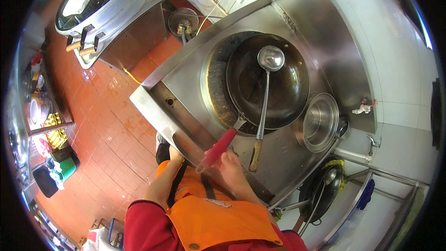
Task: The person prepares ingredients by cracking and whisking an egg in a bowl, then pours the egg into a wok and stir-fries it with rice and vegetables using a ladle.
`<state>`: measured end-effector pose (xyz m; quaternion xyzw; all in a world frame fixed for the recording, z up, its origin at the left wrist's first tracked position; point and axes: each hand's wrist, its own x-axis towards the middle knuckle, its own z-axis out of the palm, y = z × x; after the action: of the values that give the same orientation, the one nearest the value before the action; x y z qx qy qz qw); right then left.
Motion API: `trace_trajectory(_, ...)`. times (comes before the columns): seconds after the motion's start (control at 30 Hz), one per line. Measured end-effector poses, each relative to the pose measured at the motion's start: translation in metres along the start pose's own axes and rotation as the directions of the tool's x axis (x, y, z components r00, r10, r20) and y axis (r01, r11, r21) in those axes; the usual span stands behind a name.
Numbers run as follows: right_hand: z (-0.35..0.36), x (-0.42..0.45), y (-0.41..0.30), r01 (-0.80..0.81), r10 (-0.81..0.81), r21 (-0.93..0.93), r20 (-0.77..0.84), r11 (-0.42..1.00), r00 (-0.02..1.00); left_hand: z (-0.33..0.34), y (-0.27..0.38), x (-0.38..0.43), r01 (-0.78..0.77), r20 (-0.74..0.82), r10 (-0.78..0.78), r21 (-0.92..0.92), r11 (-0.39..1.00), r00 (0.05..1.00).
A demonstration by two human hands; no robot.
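Note:
My right hand (230,164) is at the near edge of the steel stove, beside the red handle (220,149) of a dark wok (244,87); whether its fingers close round the handle cannot be told. The wok lies over the round burner opening. A steel ladle (266,101) with a wooden grip rests across the wok, its bowl inside and its grip over the stove top. My left hand (176,156) is low at the stove's front panel, its fingers mostly hidden by the edge. An orange apron (223,221) covers my front.
A steel pot (318,122) stands right of the wok. Another wok (320,190) with a ladle sits lower right. Taps (373,143) are on the wall. A large steamer (104,10) with pale blocks stands upper left. A bin (45,181) and shelves line the left, beyond the red tiled floor (115,136).

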<state>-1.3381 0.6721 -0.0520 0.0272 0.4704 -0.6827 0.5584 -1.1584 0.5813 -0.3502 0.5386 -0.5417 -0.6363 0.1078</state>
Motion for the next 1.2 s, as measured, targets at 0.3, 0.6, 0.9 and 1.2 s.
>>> trace_trajectory(0.3,0.006,0.012,-0.005,0.028,-0.029,-0.023,-0.085,0.999,0.996,-0.003,0.065,-0.003,0.013,0.100,-0.066,0.461,0.887,0.993)
trace_trajectory(0.6,-0.042,-0.033,0.037,-0.069,0.011,-0.252,-0.224,0.965,0.974,-0.021,0.035,-0.005,-0.077,0.163,-0.030,0.611,0.788,0.986)
trace_trajectory(0.9,0.066,-0.027,0.073,-0.093,0.202,-0.935,-0.023,0.342,0.979,-0.210,0.071,-0.002,-0.138,0.201,0.036,0.523,0.841,0.979)
trace_trajectory(1.2,0.386,0.079,0.210,0.340,0.247,-0.836,0.471,0.431,0.847,-0.553,-0.068,-0.101,0.282,-0.629,-0.136,0.139,0.949,0.766)
